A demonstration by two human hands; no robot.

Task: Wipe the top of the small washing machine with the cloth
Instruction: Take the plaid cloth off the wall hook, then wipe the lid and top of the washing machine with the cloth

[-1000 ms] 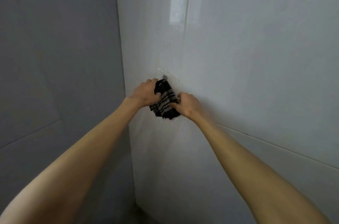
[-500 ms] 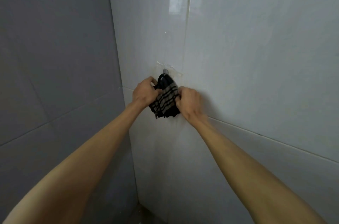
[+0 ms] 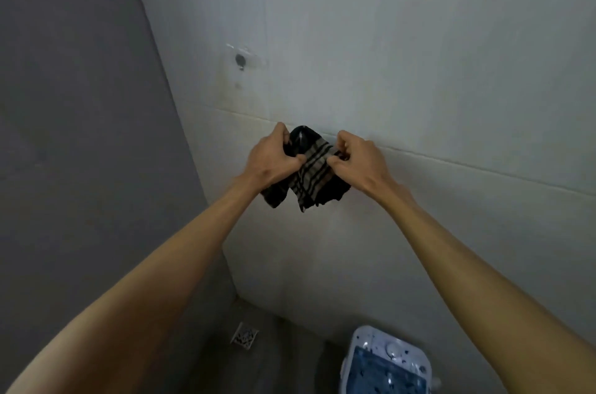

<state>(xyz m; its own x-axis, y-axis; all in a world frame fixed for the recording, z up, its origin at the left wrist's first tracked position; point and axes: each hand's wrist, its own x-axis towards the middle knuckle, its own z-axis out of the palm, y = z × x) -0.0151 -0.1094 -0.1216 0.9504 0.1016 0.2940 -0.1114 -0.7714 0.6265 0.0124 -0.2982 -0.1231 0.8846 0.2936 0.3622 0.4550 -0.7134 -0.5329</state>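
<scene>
A dark cloth (image 3: 311, 172) with tan and black stripes hangs bunched between both my hands, in front of the white tiled wall. My left hand (image 3: 274, 159) grips its left side and my right hand (image 3: 356, 161) pinches its right side. Well below them, at the bottom right, the small washing machine (image 3: 385, 361) shows its white and blue top, speckled with dark spots and droplets. Its lower part is cut off by the frame edge.
A wall hook (image 3: 240, 60) on a clear adhesive pad sits bare on the white wall above the hands. A grey wall (image 3: 80, 135) meets it at the corner on the left. A square floor drain (image 3: 245, 335) lies in the dark floor left of the machine.
The cloth has come off the wall hook and both hands have lowered it. The view has tilted down, bringing the floor, drain and washing machine into sight.
</scene>
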